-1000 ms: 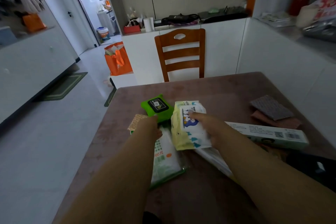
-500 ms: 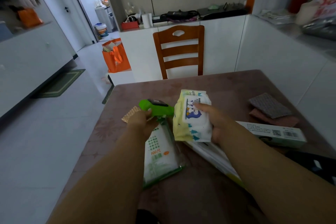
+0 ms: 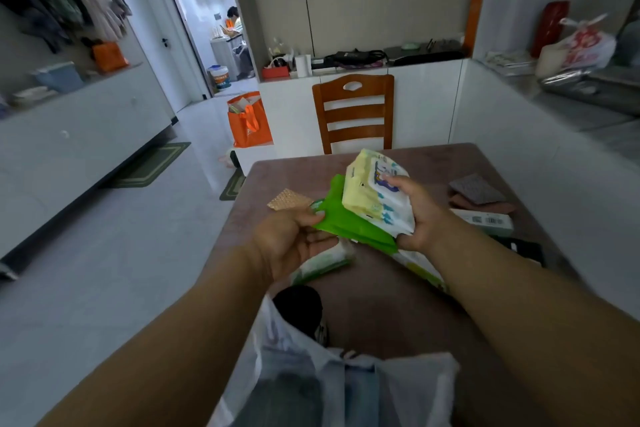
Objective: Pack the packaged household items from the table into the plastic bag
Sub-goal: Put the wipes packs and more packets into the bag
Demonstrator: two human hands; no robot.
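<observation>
My left hand [image 3: 294,243] grips the near end of a bright green wipes pack [image 3: 349,222], lifted off the brown table [image 3: 398,308]. My right hand [image 3: 415,215] holds a yellow-and-white wipes pack [image 3: 374,191] tilted up, resting on the green one. A white-and-green packet [image 3: 322,260] lies on the table under my left hand, and another white-green pack [image 3: 422,270] lies under my right wrist. The translucent white plastic bag [image 3: 329,378] gapes open at the near table edge, below my forearms, with dark items inside.
A long boxed item [image 3: 485,220], grey and pink scouring pads [image 3: 476,189], a tan mesh pad [image 3: 289,199] and a dark object [image 3: 526,250] lie on the table. A wooden chair [image 3: 353,111] stands beyond the far edge. An orange bag [image 3: 247,120] sits on the floor.
Both hands have lifted their packs higher off the table and brought them together; the green pack now tilts under the yellow one. The view tipped up and the plastic bag came into sight.
</observation>
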